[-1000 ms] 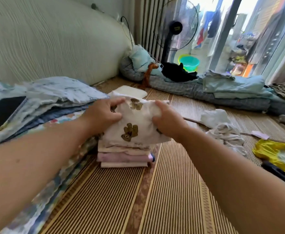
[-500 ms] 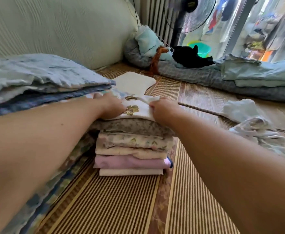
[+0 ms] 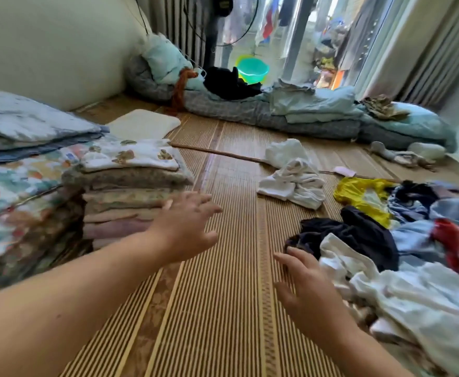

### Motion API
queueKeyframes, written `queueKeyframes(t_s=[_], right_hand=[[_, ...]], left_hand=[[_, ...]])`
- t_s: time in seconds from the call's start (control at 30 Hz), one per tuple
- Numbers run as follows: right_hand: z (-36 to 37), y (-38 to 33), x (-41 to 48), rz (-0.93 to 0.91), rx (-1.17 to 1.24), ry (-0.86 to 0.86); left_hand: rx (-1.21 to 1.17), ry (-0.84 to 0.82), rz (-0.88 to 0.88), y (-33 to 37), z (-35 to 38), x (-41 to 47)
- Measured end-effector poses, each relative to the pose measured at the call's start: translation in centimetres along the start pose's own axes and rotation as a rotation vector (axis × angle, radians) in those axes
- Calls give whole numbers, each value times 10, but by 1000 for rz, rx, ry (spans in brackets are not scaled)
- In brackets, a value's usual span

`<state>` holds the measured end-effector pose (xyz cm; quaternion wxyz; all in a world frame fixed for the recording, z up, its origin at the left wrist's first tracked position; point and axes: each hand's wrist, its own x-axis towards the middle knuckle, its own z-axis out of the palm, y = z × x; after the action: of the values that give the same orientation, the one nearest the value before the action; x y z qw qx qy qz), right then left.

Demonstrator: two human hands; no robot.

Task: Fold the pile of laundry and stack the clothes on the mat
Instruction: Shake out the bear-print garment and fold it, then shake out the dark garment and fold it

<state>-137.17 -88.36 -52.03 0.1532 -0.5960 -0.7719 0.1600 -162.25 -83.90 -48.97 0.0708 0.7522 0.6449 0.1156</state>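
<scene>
Clothes folded in a tall stack [image 3: 130,191], white bear-print piece on top, stand on the striped woven mat [image 3: 222,295] at 10 o'clock. Left hand [image 3: 187,227], fingers spread, hovers beside it. Right hand [image 3: 304,289], fingers relaxed, touches the mixed unfolded laundry pile [image 3: 399,254] at 3 o'clock.

Laundry pile [image 3: 402,270] cut off by right and bottom edges. Fan [image 3: 222,20] head cropped at top. Left hand [image 3: 187,227] motion-blurred, hides the folded stack's [image 3: 125,186] lower right corner.
</scene>
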Motion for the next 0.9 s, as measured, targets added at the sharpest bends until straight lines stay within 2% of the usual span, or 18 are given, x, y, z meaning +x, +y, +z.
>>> queueKeyframes(t_s=[0.1, 0.17, 0.23, 0.3, 0.37, 0.4, 0.43, 0.47, 0.5, 0.57, 0.6, 0.7, 0.9], right_hand=[[-6, 55, -77, 235, 97, -82], [1, 85, -107, 311, 124, -132], [10, 110, -124, 268, 140, -174], [10, 110, -123, 253, 122, -172], [4, 101, -115, 159, 117, -194], [-2, 96, -111, 124, 163, -59], [-4, 100, -108, 93, 151, -36], [-10, 101, -108, 76, 154, -138], [-12, 107, -109, 50, 126, -78], [-11, 121, -111, -61, 78, -149], [-11, 125, -111, 0, 145, -139], [-18, 120, -98, 180, 62, -183], [-11, 123, -101, 219, 32, -256]], left_hand=[[-73, -168, 113, 87, 64, -19], [-77, -266, 131, 131, 101, -24], [-157, -279, 99, 163, 126, -12], [-330, -214, 10, 180, 137, 13], [-349, -163, -103, 186, 148, 41], [-310, -148, -152, 188, 153, 56], [-263, -148, -196, 188, 156, 68], [-218, -168, -233, 186, 157, 78], [-182, -184, -246, 186, 157, 88], [-132, -224, -222, 186, 151, 102], [-111, -247, -204, 185, 146, 107], [-68, -311, -150, 180, 123, 111], [-48, -202, -58, 175, 30, 102]])
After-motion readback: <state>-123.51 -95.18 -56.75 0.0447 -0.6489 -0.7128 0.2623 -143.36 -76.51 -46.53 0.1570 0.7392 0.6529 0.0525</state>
